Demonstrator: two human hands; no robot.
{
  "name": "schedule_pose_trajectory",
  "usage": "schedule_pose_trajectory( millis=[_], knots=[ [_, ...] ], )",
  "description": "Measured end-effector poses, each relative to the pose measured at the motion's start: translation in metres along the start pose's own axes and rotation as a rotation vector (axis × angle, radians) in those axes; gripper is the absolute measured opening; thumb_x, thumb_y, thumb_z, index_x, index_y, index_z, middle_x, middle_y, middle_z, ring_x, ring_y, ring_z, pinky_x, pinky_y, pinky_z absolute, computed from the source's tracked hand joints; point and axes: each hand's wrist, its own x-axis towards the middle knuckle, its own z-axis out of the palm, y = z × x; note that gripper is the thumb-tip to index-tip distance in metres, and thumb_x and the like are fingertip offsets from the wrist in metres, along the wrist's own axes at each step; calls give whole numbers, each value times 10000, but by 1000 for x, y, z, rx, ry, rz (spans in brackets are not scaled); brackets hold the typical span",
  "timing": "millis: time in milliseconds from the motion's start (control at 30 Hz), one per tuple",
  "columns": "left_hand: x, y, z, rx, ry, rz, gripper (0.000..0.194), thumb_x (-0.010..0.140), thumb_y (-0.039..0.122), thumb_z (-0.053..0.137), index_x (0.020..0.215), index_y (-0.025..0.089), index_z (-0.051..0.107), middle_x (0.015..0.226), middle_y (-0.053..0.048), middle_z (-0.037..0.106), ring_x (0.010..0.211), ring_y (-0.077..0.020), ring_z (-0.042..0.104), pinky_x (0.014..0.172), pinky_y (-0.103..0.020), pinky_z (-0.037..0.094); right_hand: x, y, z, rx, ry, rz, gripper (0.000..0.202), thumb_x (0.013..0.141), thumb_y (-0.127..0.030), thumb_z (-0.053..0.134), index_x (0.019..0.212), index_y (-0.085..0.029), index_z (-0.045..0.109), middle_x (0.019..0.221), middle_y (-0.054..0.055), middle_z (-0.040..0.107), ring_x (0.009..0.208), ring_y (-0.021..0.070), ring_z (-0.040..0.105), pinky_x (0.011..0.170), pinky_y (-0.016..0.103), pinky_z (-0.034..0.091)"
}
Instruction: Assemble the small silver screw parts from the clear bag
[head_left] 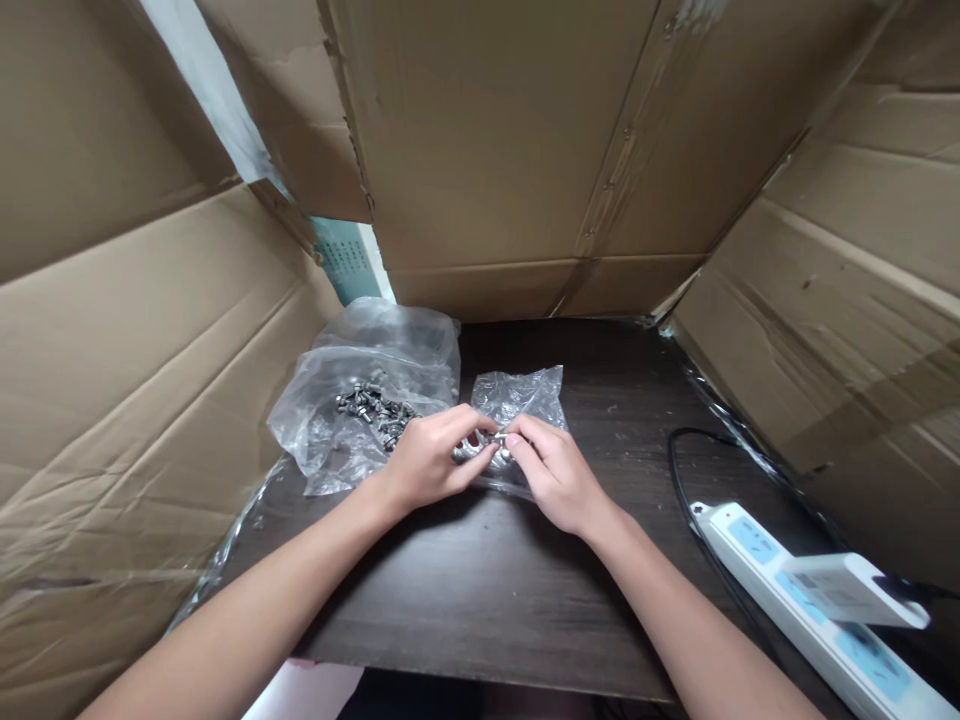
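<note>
Over a small clear plastic bag [520, 390], my two hands meet at the fingertips. A small shiny metal bolt [500, 438] is between them. My right hand [559, 475] pinches it with thumb and index finger. My left hand [435, 458] curls in from the other side, its thumb and fingertips closed at the bolt's left end; its exact hold is partly hidden. Several more metal pieces lie on the small bag beneath the fingers. Left of my left hand, a heap of metal bolts [373, 408] lies on a larger clear plastic bag [315, 440].
The dark wooden tabletop [480, 590] is enclosed by cardboard walls [510, 140] at the back and sides. At the right lies a white power strip [739, 535] with a white plug-in adapter [847, 590] and a black cable [675, 470]. A green printed sheet [345, 255] shows through a gap.
</note>
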Motion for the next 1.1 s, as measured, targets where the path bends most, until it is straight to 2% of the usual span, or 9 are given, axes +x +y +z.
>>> schedule_pose_trajectory(
  millis=[467,733,933,1100],
  knots=[
    [-1,-4,-1,-8,-11,5,102,935,234,608,980,158,658,851,-45,686,706,-129,633,647,-233,524,1,0,1,-57,13,-50,238,993,-218,431,764,-201,498,754,13,545,710,161,502,663,305,370],
    [-1,-5,1,-12,-17,40,105,939,218,615,984,152,684,872,-47,708,691,-119,652,655,-223,543,0,-1,3,-29,4,-25,93,980,-216,469,939,-206,551,933,32,574,798,166,539,705,304,412],
    [1,-6,0,4,-4,41,187,940,241,642,1099,161,699,912,-50,733,683,-108,664,634,-203,543,0,1,2,-43,34,-11,139,1007,-242,423,935,-204,536,910,32,563,785,170,538,721,315,410],
    [0,-4,0,19,-4,28,200,948,244,628,1117,167,702,911,-48,741,709,-118,686,664,-216,567,2,4,6,-72,35,11,191,1024,-272,392,871,-211,489,882,26,552,798,177,530,727,320,401]
  ],
)
